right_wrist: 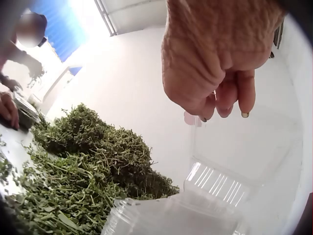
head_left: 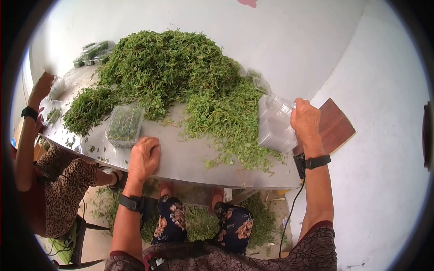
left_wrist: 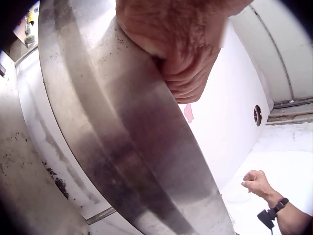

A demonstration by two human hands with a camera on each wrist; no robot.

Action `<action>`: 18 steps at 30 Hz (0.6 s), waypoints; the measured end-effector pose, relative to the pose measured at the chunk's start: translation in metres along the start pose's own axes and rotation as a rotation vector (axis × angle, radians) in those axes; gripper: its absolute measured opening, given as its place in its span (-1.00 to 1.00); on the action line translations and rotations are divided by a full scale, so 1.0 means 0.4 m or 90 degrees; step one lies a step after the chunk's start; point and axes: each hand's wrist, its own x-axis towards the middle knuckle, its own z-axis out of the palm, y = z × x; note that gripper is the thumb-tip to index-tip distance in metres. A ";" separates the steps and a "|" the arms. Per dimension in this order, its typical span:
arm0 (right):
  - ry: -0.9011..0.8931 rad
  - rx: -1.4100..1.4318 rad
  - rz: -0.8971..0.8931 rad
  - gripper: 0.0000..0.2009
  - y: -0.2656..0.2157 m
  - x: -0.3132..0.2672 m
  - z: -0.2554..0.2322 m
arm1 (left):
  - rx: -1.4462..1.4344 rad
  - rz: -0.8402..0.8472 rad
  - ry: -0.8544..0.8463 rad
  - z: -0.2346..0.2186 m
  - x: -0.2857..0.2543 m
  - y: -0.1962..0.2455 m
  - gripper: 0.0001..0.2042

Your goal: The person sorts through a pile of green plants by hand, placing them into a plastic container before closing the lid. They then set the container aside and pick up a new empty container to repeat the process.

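Note:
My left hand [head_left: 144, 158] rests at the front edge of the metal table with its fingers loosely curled and nothing held. Just beyond it stands a clear plastic box [head_left: 124, 126] filled with green sprigs. At the right end, my right hand [head_left: 306, 119] pinches the upper edge of a clear plastic container [head_left: 281, 105], whose ridged part [right_wrist: 215, 183] shows below the fingers [right_wrist: 247, 93] in the right wrist view. More clear plastic containers [head_left: 275, 133] stand stacked below that hand, against the greens. A large heap of leafy green sprigs [head_left: 167, 67] covers the back of the table.
Another person's hand [head_left: 44, 86] works at the table's left end beside clear plastic. Several filled boxes [head_left: 92, 54] are stacked at the back left. A brown board [head_left: 334, 126] lies beyond the right end, and a black cable [head_left: 293, 210] hangs from my right wrist.

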 end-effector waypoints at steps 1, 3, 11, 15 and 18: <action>0.030 0.002 0.018 -0.87 0.003 0.001 -0.008 | -0.003 0.003 0.000 0.000 0.001 0.000 -0.93; 0.063 0.005 0.035 -0.88 0.004 0.000 -0.027 | -0.004 0.003 0.001 0.001 -0.001 -0.001 -0.93; 0.146 0.297 0.236 -0.80 -0.028 -0.081 -0.055 | -0.009 -0.004 0.004 0.000 -0.014 0.004 -0.93; 0.191 0.616 0.271 -0.84 -0.097 -0.160 -0.034 | 0.002 -0.016 -0.010 0.003 -0.013 -0.002 -0.89; 0.182 0.777 0.298 -0.87 -0.191 -0.211 -0.042 | -0.002 -0.001 -0.003 0.008 -0.001 -0.014 -0.90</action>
